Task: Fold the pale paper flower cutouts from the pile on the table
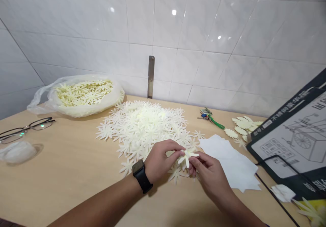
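Note:
Between my two hands is a pale cream flower-shaped cutout (187,155) with several long petals. My left hand (164,159), with a black watch on its wrist, pinches one petal between thumb and fingers. On the opposite side, my right hand (207,169) grips another petal, its lower fingers curled beneath. Right behind both hands spreads a loose heap of like cutouts (147,125) on the wooden table (84,172). A few cutouts lie under the hands, partly hidden by them.
A plastic bag (99,109) full of yellowish cutouts stands back left, near glasses (25,128) and a crumpled clear bag (19,152). White paper sheets (226,159), keys on a green strap (216,121), leaf-shaped pieces (241,125) and a printed box (295,138) are at right.

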